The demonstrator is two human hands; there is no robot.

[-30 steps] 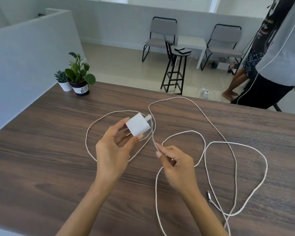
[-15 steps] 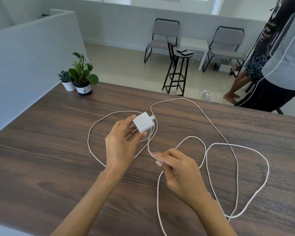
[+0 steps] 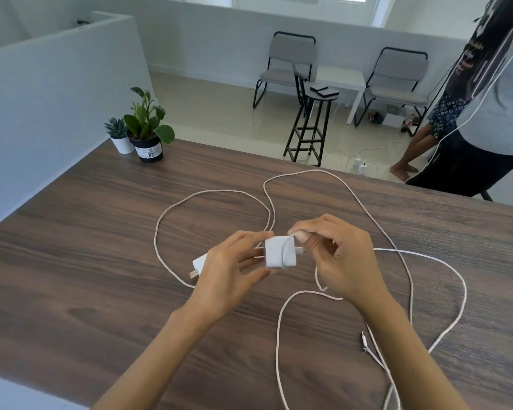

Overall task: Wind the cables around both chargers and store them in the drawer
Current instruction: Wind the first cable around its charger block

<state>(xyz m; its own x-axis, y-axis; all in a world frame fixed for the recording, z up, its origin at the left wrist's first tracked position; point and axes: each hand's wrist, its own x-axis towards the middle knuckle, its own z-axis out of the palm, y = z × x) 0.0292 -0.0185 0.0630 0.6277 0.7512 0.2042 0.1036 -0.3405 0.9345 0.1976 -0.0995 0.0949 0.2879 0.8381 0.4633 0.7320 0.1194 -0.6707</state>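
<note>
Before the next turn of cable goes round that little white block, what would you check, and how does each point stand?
1. Left hand grips the charger firmly: ok.
2. Right hand pinches the cable near the charger: ok.
3. First turn lies across the charger's face: ok.
4. Loose cable on the table free of knots: cannot tell; loops cross each other.
5. Second charger clear of the winding: not ok; it lies right beside the left hand.
6. Drawer ready: cannot tell; none in view.

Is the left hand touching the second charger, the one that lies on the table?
Cannot tell. In the head view the left hand holds one charger and covers part of the second charger on the table; no contact or gap shows.
</note>
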